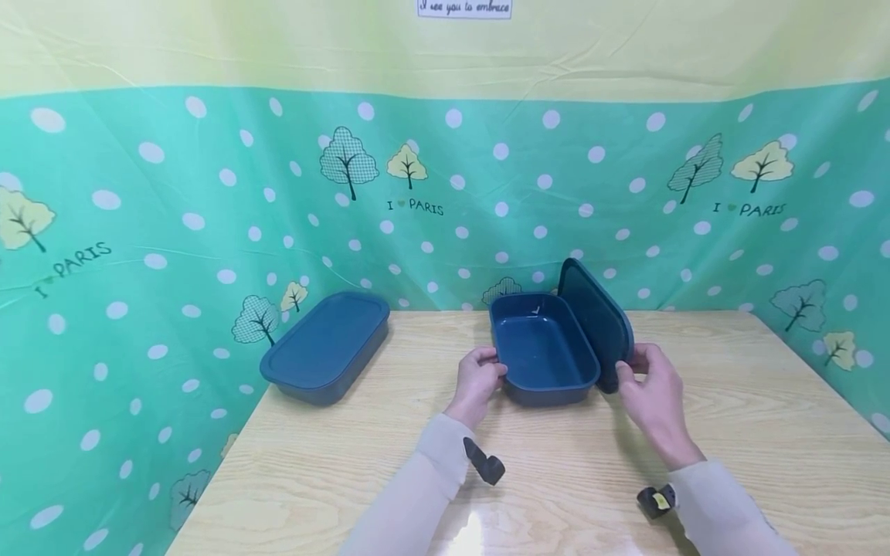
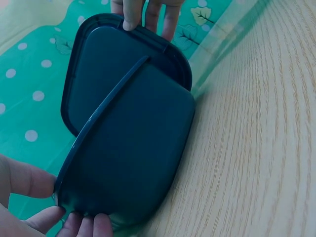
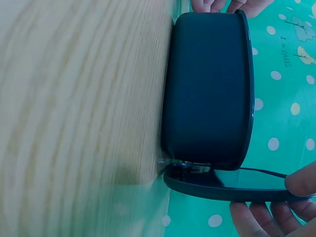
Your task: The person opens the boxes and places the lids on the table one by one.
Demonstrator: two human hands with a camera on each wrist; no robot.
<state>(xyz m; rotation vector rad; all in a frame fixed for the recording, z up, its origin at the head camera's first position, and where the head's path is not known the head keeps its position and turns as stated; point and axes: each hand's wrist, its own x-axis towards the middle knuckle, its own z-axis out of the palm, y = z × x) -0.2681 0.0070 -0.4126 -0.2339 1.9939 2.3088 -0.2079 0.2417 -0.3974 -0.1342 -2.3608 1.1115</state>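
A dark blue food container point(image 1: 538, 347) without its lid on sits on the table, its inside bare in the head view. My left hand point(image 1: 478, 384) pinches its left rim, thumb at the edge and fingers against the outer wall point(image 2: 128, 148). On the container's right side a matching lid point(image 1: 596, 324) stands on edge, tilted. My right hand point(image 1: 651, 394) holds that lid by its near right edge, thumb on the inner face and fingers behind, as the right wrist view shows point(image 3: 271, 212).
A second dark blue container point(image 1: 327, 347), with its lid on, lies at the table's left edge. Behind the wooden table point(image 1: 556, 479) hangs a green dotted cloth point(image 1: 445, 201) with printed trees. Small black devices are strapped at both wrists.
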